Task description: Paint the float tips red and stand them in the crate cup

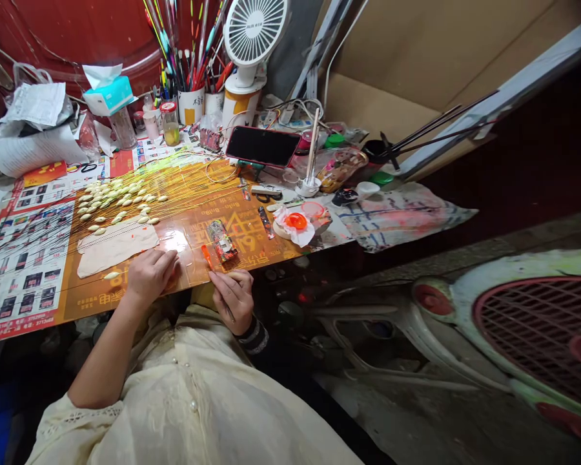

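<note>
Leaning over a printed-paper-covered desk [252, 226], the head view shows two bare hands at its near edge. The left hand [149, 278] lies flat, its grip relaxed with the fingers side by side, pinching nothing visible, just beside a paint-flecked beige cloth [116, 245]. One pale spindle-shaped body [111, 275] lies loose near that hand's little-finger side.

The right hand [232, 300] curls inward, its grip drawn together at the thumb and forefinger; whether they pinch some thin strand, I cannot tell. It sits just below one orange strip [206, 256] and one paint-spattered block [221, 240].

Above the cloth lie several dozen pale spindle-shaped bodies [119, 200], too many to count exactly, strung in rows on thin yellow stems [188, 184] that stretch across the desk. Beyond them are one black phone [262, 146] on a green stand, one white fan [252, 39], one tissue box [109, 95] and one cup crowded with long coloured sticks [191, 84]. To the right, one dish of orange paint [295, 221] sits on a round wooden board [281, 229] with crumpled tissue.
</note>
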Tool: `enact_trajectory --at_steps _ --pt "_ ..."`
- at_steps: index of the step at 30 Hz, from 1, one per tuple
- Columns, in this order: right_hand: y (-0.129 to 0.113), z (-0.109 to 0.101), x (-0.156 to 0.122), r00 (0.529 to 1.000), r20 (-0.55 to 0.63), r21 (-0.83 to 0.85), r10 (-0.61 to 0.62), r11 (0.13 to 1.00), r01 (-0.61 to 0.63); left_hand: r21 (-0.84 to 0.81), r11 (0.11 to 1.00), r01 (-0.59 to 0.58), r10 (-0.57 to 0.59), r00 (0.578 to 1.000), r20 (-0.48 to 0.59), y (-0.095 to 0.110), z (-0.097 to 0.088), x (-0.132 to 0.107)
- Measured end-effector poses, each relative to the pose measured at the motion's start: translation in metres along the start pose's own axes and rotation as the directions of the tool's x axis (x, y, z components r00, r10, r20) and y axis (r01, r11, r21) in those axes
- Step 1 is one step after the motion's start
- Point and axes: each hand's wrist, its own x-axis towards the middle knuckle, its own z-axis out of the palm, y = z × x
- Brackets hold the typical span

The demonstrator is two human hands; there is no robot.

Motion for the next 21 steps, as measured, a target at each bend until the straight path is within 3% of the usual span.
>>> enact_trajectory --at_steps 21 --pt "-0.0003 -0.0026 -0.0006 0.999 -0.032 0.005 0.006 1.000 -0.006 0.026 0.998 -0.053 0.054 0.996 -0.069 0.0004 -0.0017 0.0033"
